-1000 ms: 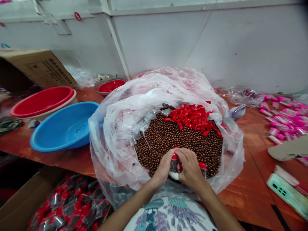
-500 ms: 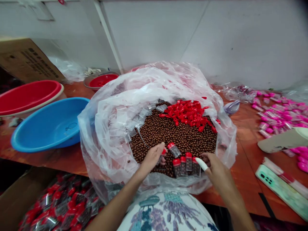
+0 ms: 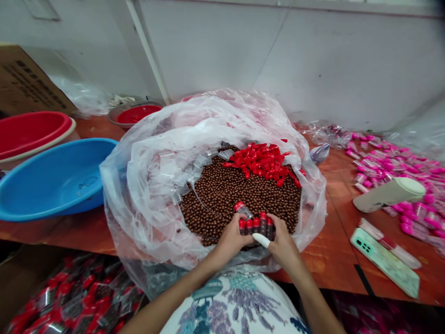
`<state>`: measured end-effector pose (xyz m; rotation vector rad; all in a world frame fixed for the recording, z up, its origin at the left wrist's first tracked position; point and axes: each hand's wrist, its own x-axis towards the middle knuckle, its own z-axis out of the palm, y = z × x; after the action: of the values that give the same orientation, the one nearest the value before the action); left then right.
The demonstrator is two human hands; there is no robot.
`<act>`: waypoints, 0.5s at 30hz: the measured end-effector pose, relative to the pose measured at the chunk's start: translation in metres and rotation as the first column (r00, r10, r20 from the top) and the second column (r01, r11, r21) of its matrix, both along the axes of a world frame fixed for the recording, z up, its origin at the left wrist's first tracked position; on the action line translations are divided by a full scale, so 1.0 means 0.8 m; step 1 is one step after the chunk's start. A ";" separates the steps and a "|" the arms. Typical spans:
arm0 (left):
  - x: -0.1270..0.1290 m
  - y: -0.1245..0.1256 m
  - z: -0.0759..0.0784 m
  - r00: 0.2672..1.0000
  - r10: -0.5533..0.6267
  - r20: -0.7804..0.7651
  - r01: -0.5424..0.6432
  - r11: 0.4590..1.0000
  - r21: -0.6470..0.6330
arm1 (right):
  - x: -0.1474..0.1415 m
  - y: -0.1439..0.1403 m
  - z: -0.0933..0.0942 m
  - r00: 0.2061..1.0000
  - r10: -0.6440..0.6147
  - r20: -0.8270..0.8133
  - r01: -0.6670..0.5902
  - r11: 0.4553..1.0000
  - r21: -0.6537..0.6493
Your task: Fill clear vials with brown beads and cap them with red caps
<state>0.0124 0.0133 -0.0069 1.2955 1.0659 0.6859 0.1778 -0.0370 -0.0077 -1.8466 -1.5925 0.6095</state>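
Observation:
Several small clear bottles with red caps (image 3: 256,223) stand in a row at the near side of a heap of brown beads (image 3: 215,190). My left hand (image 3: 232,237) closes on the row's left end, and my right hand (image 3: 282,239) presses in from the right. A white cover sits on my right thumb, which lies across the front of the bottles. Just behind the row, another red-capped bottle (image 3: 243,209) lies tilted on the beads. Red scoop-like pieces (image 3: 260,160) are piled at the back of the heap, with clear empty containers (image 3: 172,171) at its left.
A crumpled clear plastic bag (image 3: 121,204) surrounds the beads. Blue basin (image 3: 52,185) and red basin (image 3: 34,132) stand left. Filled red-capped bottles (image 3: 79,297) lie below, lower left. At right are a phone (image 3: 385,262), a pale cylinder (image 3: 389,194) and pink-capped bottles (image 3: 378,162).
My hands have come together around the row of bottles. The bottle that was in my left hand now appears to be at the row's left end. The view has shifted slightly right.

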 end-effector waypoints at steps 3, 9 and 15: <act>0.003 -0.003 -0.003 0.980 -0.022 0.198 0.044 0.993 -0.107 | -0.004 0.002 0.003 0.986 0.050 -0.160 -0.057 0.997 -0.043; -0.001 0.000 0.014 0.962 -0.030 0.271 0.062 0.992 -0.109 | -0.024 0.019 0.011 0.926 0.012 -0.378 -0.021 1.000 -0.020; -0.005 0.026 0.012 0.959 0.185 0.213 -0.163 0.980 -0.115 | -0.031 0.067 0.013 0.916 0.096 -0.390 -0.106 0.994 -0.003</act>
<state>0.0082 0.0337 0.0023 1.0225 1.0235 0.8802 0.1531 0.0165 0.0026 -1.5434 -1.4192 0.9803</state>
